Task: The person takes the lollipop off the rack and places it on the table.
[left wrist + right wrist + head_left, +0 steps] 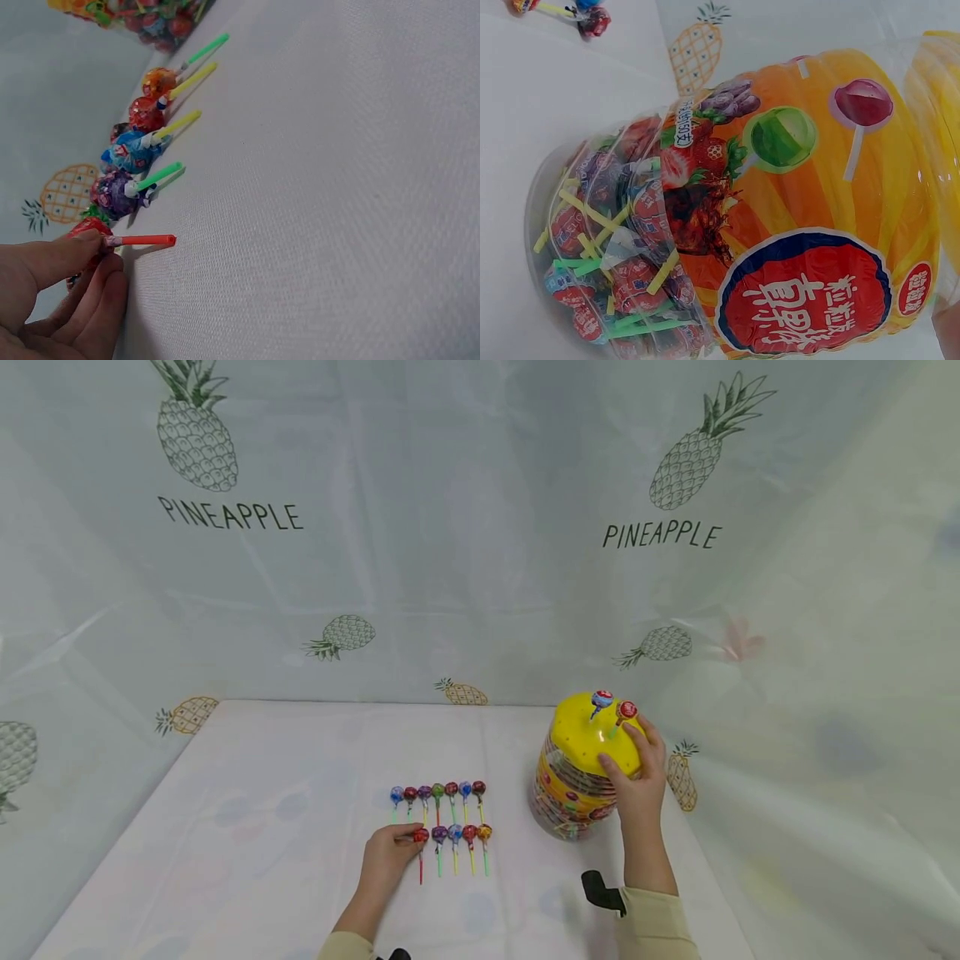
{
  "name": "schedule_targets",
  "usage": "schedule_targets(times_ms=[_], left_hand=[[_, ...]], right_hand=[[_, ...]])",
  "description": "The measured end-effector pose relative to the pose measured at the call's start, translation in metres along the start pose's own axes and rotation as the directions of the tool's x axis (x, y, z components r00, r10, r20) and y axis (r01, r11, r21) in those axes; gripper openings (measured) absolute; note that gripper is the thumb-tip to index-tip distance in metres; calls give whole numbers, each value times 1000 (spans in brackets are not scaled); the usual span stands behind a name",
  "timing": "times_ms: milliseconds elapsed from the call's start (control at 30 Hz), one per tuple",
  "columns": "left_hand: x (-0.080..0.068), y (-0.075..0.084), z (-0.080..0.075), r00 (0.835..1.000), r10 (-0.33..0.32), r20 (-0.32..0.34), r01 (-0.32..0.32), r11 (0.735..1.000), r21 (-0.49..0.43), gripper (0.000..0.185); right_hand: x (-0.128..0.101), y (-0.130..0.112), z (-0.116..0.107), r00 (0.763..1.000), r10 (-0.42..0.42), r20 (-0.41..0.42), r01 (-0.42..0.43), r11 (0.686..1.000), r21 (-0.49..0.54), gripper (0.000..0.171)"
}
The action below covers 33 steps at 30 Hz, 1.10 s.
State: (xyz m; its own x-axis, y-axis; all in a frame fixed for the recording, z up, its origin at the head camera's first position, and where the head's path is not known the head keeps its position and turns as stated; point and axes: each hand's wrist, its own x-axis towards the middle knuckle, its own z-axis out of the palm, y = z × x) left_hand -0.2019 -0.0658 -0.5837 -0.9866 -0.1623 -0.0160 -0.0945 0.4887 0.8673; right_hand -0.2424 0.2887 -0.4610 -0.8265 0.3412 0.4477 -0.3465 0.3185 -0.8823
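Red lollipop (421,837), red stick, lies at the left end of the front row on the table (247,827), lower centre of frame. Left hand (386,856) pinches its head, fingers curled. Right hand (637,772) grips the lollipop jar's (573,793) yellow lid (585,735), fingers wrapped over the rim.

lollipops (442,814): two rows on table (262,827), centre | jar (581,777): right of them | wall cloth (450,527): behind
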Motion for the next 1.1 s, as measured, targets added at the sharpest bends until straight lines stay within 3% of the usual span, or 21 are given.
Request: schedule_targets(times_ms=[567,1100], left_hand=[[2,1,6,998,66,-4,-66,996,60,23],[3,1,8,999,37,1,-37,997,68,26]], right_hand=[[0,2,1,1000,-15,-2,15,1000,3,48],[0,3,0,1000,-16,-5,16,1000,3,47]])
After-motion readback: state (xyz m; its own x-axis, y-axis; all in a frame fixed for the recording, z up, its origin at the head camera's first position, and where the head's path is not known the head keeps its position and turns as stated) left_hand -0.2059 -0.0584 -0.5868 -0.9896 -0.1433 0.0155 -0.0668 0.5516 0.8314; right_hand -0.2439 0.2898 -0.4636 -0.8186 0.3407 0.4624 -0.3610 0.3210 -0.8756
